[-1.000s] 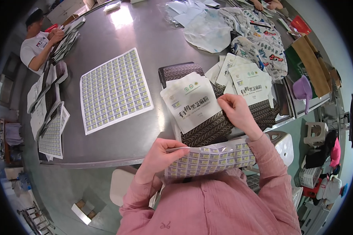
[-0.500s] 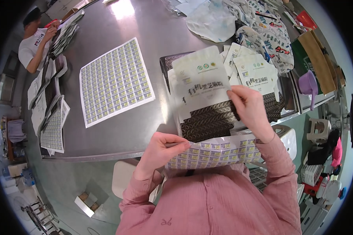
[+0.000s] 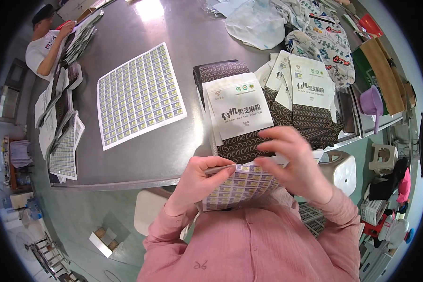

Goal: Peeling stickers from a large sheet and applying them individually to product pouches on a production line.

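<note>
On the tabletop [image 3: 185, 30]: pouch [image 3: 245, 124], dark lettering.
Your left grip [image 3: 199, 181]: pinching sticker sheet [image 3: 232, 190], print illegible.
Your right grip [image 3: 296, 164]: spread, blurred, hiding some sheet.

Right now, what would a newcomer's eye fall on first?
First, the large sheet of purple-and-yellow stickers flat on the grey metal table, left of centre. Next, the white-and-brown pouches stacked just right of centre. Below them, the left hand pinches a second sticker sheet, the right hand open in front of it.

A pink crinkled button-front shirt [image 3: 282, 239] with long sleeves [image 3: 343, 223] and a small dark looped motif [image 3: 200, 265]
</note>
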`<state>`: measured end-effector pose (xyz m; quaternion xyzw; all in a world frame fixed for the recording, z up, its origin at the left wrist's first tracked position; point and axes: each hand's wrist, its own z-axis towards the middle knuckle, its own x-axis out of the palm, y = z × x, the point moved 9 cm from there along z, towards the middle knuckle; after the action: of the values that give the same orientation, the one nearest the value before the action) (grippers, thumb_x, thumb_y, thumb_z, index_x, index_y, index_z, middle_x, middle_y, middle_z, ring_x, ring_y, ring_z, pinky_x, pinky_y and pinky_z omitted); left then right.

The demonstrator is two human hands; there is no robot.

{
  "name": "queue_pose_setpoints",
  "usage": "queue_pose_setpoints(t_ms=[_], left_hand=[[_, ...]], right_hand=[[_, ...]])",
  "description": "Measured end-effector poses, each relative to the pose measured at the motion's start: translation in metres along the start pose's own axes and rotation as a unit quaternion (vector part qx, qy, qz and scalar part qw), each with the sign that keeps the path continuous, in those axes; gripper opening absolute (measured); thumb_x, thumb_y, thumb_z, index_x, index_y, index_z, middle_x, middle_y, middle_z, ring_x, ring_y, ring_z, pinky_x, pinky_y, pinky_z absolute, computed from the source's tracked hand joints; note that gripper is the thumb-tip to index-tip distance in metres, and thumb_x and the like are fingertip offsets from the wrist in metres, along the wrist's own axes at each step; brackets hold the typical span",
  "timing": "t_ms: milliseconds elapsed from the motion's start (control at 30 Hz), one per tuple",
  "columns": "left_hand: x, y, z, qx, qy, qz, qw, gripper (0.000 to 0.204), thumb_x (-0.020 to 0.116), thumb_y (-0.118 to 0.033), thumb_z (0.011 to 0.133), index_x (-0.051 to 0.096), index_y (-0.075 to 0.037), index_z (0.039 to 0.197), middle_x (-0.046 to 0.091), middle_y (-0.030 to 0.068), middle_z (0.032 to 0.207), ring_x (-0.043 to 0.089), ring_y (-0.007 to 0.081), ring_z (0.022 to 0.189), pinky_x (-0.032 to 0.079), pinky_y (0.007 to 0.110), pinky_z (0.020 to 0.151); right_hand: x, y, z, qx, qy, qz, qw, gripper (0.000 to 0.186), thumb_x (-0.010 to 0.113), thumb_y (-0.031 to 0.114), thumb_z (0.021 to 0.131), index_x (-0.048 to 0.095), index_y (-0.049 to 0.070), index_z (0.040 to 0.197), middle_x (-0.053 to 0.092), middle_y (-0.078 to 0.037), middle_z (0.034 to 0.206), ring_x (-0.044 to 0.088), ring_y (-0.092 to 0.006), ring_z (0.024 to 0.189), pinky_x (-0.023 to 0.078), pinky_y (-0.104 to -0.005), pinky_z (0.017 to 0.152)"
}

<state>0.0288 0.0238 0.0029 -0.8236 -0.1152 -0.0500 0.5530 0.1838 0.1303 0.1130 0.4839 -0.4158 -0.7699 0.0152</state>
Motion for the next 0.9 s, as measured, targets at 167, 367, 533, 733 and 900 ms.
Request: queue_pose_setpoints(t_ms=[167,367,533,733,900], left_hand=[[0.003,-0.012,-0.001,0.040,0.004,0.048,0.998,0.018,0.072,0.001,0.097,0.080,0.008,0.112,0.081,0.0090,0.099,0.072,0.0104,0.093,0.058,0.026,0.081],[-0.001,-0.005,0.001,0.031,0.000,0.057,0.998,0.018,0.072,-0.004,0.100,0.080,0.008,0.111,0.079,0.0066,0.094,0.070,0.0085,0.090,0.056,0.025,0.077],[-0.003,-0.001,0.007,0.028,-0.007,0.043,0.999,0.019,0.073,-0.009,0.101,0.080,0.008,0.108,0.078,0.0044,0.089,0.067,0.0073,0.085,0.055,0.025,0.073],[-0.005,0.014,0.016,0.021,0.015,-0.014,1.000,0.021,0.070,-0.010,0.103,0.079,0.006,0.114,0.080,0.0085,0.107,0.070,0.0101,0.096,0.057,0.027,0.085],[0.001,0.004,0.027,0.047,0.063,0.002,0.997,0.024,0.067,-0.009,0.104,0.077,0.006,0.119,0.072,0.0144,0.137,0.070,0.0143,0.110,0.057,0.030,0.095]], right_hand=[[0.032,0.003,-0.004,0.008,0.027,0.056,0.998,0.018,0.087,0.014,0.084,0.077,0.003,0.094,0.074,-0.013,0.114,0.067,-0.0331,0.113,0.056,-0.0443,0.096],[0.038,0.007,-0.007,-0.021,-0.010,0.009,1.000,0.016,0.086,0.010,0.080,0.076,0.006,0.092,0.075,-0.007,0.110,0.068,-0.0306,0.113,0.056,-0.0438,0.093],[0.034,0.017,-0.010,-0.080,-0.063,-0.066,0.993,0.020,0.086,0.007,0.077,0.075,0.007,0.093,0.074,-0.006,0.110,0.069,-0.0297,0.112,0.055,-0.0446,0.091],[0.002,-0.028,0.039,0.159,0.017,0.095,0.983,0.007,0.077,0.005,0.093,0.075,0.001,0.098,0.075,-0.008,0.084,0.074,-0.0179,0.075,0.057,-0.0328,0.069],[0.044,-0.078,0.105,0.226,0.184,0.166,0.942,0.023,0.072,0.015,0.097,0.076,-0.008,0.101,0.078,-0.010,0.083,0.075,-0.0140,0.075,0.059,-0.0289,0.066]])
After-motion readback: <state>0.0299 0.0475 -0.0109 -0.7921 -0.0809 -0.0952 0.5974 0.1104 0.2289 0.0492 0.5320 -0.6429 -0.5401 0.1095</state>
